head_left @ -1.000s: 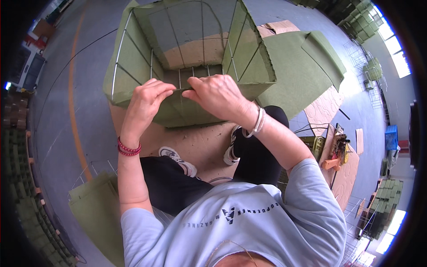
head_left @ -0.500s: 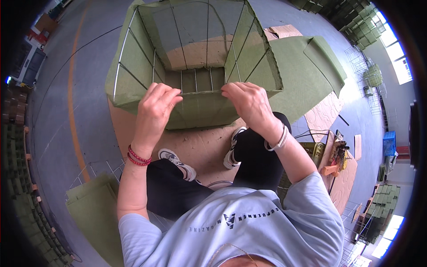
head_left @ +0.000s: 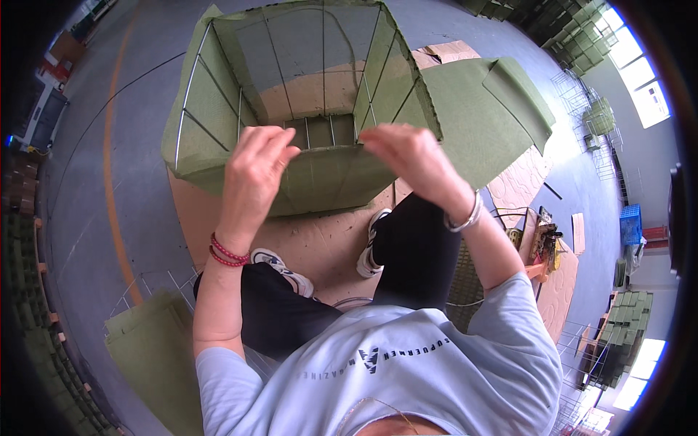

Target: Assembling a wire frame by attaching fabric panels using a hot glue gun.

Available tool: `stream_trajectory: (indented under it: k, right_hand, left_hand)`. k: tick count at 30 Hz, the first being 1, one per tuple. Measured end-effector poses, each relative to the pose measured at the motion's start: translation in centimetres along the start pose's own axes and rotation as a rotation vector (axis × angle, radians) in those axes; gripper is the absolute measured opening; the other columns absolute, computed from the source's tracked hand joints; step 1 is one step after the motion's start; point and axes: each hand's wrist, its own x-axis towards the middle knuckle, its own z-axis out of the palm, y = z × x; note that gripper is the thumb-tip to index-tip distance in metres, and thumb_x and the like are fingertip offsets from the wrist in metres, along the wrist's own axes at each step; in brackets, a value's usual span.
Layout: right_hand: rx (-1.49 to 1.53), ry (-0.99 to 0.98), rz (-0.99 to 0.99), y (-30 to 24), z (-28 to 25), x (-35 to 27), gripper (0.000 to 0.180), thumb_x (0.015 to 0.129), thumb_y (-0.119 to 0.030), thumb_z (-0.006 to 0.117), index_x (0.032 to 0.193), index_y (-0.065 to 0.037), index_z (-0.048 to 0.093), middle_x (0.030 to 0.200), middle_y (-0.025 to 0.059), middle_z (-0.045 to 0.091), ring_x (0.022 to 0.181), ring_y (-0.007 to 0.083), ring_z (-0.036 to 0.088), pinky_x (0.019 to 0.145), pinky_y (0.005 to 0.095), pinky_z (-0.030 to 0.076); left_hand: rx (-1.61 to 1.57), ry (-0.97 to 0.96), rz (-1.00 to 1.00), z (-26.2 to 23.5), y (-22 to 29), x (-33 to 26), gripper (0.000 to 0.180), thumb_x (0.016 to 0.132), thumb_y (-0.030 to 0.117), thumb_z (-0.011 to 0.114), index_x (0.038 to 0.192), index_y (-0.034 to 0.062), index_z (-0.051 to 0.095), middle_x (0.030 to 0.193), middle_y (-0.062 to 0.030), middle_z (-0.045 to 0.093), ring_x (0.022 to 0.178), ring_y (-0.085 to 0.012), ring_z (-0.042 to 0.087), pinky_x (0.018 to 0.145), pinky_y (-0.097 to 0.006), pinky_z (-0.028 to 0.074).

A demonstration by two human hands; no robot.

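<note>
A box-shaped wire frame (head_left: 190, 87) lined with green fabric (head_left: 334, 178) stands in front of me, its near rim toward my body. At the left part of that rim is my left hand (head_left: 254, 167), fingers bent and pinched at the fabric edge. My right hand (head_left: 414, 156) is farther right along the same rim, its fingers pressed together at the edge and a little blurred. Between the hands, several wires show inside the box. The fingertips' exact hold on the cloth is partly hidden.
Cardboard (head_left: 327, 247) lies under the box and my shoes. A large green fabric sheet (head_left: 483, 109) spreads at the right, near an orange-handled tool (head_left: 539, 270). Folded green fabric (head_left: 149, 341) lies at lower left, beside wire mesh. Stacked green boxes (head_left: 625, 327) stand far right.
The box sits slightly farther left in the picture. My right fingers are a little higher against the rim, and my left fingers have parted slightly.
</note>
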Motion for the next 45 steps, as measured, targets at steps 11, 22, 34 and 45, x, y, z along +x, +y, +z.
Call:
stream_trajectory:
  k: [11, 22, 34, 45]
  right_hand:
    - [-0.355, -0.283, 0.105, -1.1, 0.6, 1.1, 0.034, 0.096, -0.032, 0.061, 0.077, -0.005, 0.061, 0.065, 0.0131, 0.063, 0.066, 0.0297, 0.066, 0.057, 0.0406, 0.05]
    - [-0.266, -0.138, -0.117, 3.3, -6.5, -3.5, 0.012, 0.094, -0.013, 0.062, 0.1, -0.003, 0.061, 0.075, 0.0109, 0.06, 0.077, 0.0299, 0.065, 0.096, 0.0427, 0.051]
    - [-0.2, -0.357, 0.004, 3.4, -6.9, -1.4, 0.01, 0.092, -0.009, 0.063, 0.088, 0.001, 0.064, 0.082, 0.0176, 0.068, 0.08, 0.0357, 0.066, 0.084, 0.0435, 0.054]
    - [-0.483, -0.025, 0.551, 15.0, -4.3, 6.2, 0.048, 0.089, -0.047, 0.062, 0.08, -0.001, 0.071, 0.08, 0.0222, 0.068, 0.079, 0.0387, 0.067, 0.07, 0.0484, 0.051]
  left_hand:
    - [0.019, -0.126, 0.1, 3.8, 1.7, 0.4, 0.016, 0.087, 0.017, 0.07, 0.083, 0.0025, 0.064, 0.07, -0.0087, 0.055, 0.069, -0.0264, 0.058, 0.06, -0.038, 0.046]
    - [-0.051, 0.014, 0.165, 3.3, 1.9, 0.6, 0.024, 0.081, 0.013, 0.076, 0.102, 0.0017, 0.07, 0.092, -0.0078, 0.067, 0.083, -0.0236, 0.064, 0.07, -0.035, 0.055]
    - [0.052, -0.158, 0.169, 7.1, 4.4, 1.4, 0.016, 0.085, 0.018, 0.072, 0.082, 0.006, 0.062, 0.074, -0.0052, 0.063, 0.07, -0.0207, 0.064, 0.057, -0.035, 0.051]
    - [0.054, -0.092, 0.174, 8.4, 4.6, 1.3, 0.026, 0.091, 0.023, 0.067, 0.073, 0.0076, 0.056, 0.065, -0.0054, 0.059, 0.063, -0.0214, 0.063, 0.055, -0.035, 0.05]
